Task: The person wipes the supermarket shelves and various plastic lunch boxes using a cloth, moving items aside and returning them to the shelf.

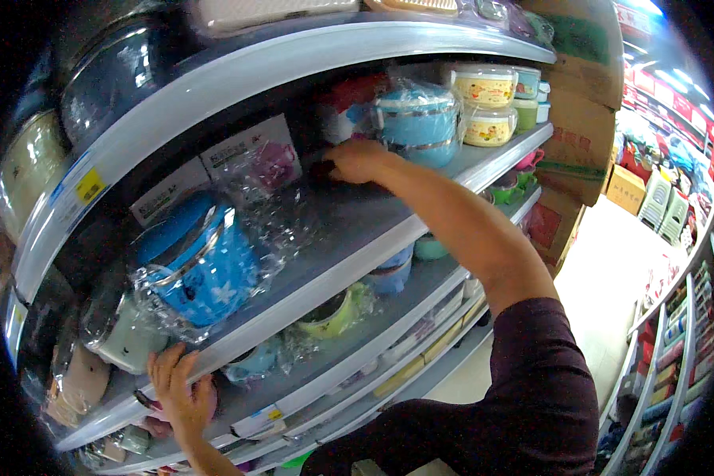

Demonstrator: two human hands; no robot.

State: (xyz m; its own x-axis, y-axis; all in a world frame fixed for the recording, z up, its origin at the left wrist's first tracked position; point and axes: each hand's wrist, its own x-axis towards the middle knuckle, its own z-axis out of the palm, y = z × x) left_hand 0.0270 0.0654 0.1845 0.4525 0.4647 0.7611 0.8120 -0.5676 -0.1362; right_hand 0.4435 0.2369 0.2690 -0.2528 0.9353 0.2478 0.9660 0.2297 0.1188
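My left hand (181,387) rests against the front edge of a grey metal shelf (327,279), fingers apart. Just behind its thumb shows a pink container (211,397) on the level below. My right hand (360,162) reaches deep into the shelf, its fingers bent toward a dark gap; whether they hold anything is hidden. Beside it stands a light blue lidded food container (419,128) in clear plastic wrap. To the left, a bright blue lidded container (205,273) leans in crinkled plastic. Behind that are printed cardboard boxes (247,152).
Yellow printed lidded tubs (485,104) are stacked at the shelf's right end, by tall cardboard cartons (577,113). Wrapped pale containers (128,333) stand at the left. The upper shelf's edge (309,44) overhangs my arm. A lit aisle (601,279) runs along the right.
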